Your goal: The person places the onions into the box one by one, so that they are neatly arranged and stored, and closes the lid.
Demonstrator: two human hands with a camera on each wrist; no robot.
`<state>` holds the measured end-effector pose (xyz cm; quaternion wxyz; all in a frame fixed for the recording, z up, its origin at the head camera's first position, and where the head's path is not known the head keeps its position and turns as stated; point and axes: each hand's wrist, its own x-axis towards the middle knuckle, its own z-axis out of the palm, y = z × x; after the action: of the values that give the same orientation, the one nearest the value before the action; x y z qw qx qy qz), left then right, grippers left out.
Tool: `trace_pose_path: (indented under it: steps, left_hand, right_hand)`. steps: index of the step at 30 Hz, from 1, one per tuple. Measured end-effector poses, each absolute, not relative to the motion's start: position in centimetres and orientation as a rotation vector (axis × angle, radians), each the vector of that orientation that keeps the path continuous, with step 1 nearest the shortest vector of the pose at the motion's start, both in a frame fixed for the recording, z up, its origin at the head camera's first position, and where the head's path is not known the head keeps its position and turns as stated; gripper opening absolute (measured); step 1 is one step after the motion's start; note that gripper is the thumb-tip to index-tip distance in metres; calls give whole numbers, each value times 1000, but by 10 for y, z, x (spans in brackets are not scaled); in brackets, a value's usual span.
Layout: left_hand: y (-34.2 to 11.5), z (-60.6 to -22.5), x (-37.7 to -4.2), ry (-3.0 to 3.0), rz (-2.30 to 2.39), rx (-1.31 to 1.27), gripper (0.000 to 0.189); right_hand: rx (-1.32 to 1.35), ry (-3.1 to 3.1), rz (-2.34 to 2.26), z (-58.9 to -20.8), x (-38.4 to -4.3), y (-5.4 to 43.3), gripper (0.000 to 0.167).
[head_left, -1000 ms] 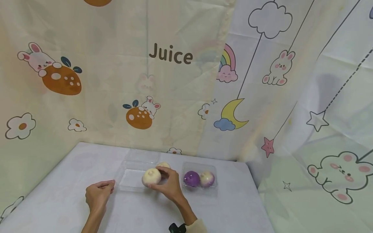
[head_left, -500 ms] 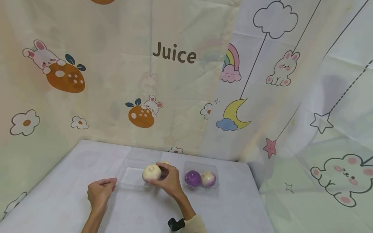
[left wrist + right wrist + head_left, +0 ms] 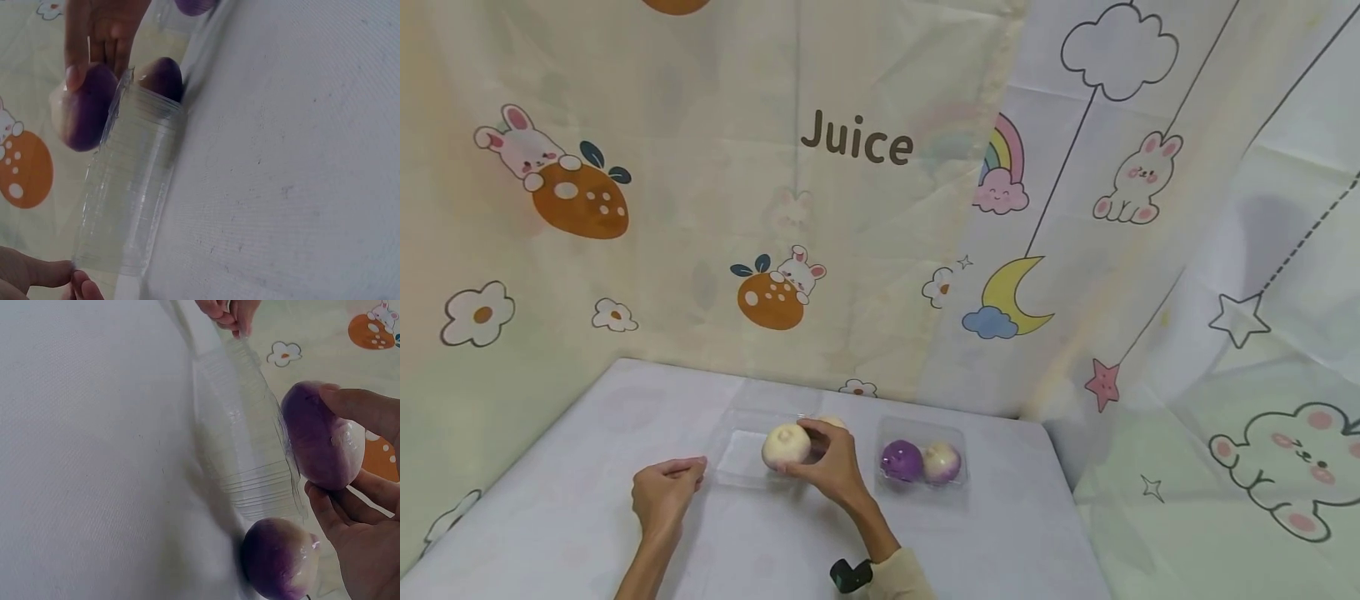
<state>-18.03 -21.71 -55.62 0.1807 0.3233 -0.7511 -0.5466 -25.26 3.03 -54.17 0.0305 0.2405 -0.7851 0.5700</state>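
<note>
My left hand (image 3: 658, 500) pinches the left edge of a clear plastic container (image 3: 119, 194) between thumb and finger. In my right hand (image 3: 838, 471) is a purple-and-white turnip (image 3: 786, 447), gripped between thumb and fingers, cream top facing up in the head view. The turnip is raised at the rim of the container's right part; its purple underside (image 3: 315, 440) shows in the right wrist view. A second turnip (image 3: 278, 559) sits on the table just past the container's right end, partly hidden behind my right hand in the head view.
Right of my right hand stands another clear container (image 3: 957, 437), holding a shiny purple ball-like vegetable (image 3: 901, 460) and a purple-and-white turnip (image 3: 942, 462). A printed curtain (image 3: 865, 217) hangs right behind the white table (image 3: 760, 550).
The held turnip has risen slightly and moved a little left over the container. My left hand keeps its pinch on the edge. The head view has shifted slightly.
</note>
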Motion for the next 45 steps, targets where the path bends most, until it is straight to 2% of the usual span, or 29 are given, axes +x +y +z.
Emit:
trace_pose_path:
  steps: [13,45]
  left_hand:
    - [-217,-556,-184,-2132,-1544,931,21]
    - [-219,-556,-182,-2137,-1529,908,21]
  right_hand:
    - [733,-2417,1780,-552,-252,25,65]
    - [830,-2449,1739,-549,-260,10,71]
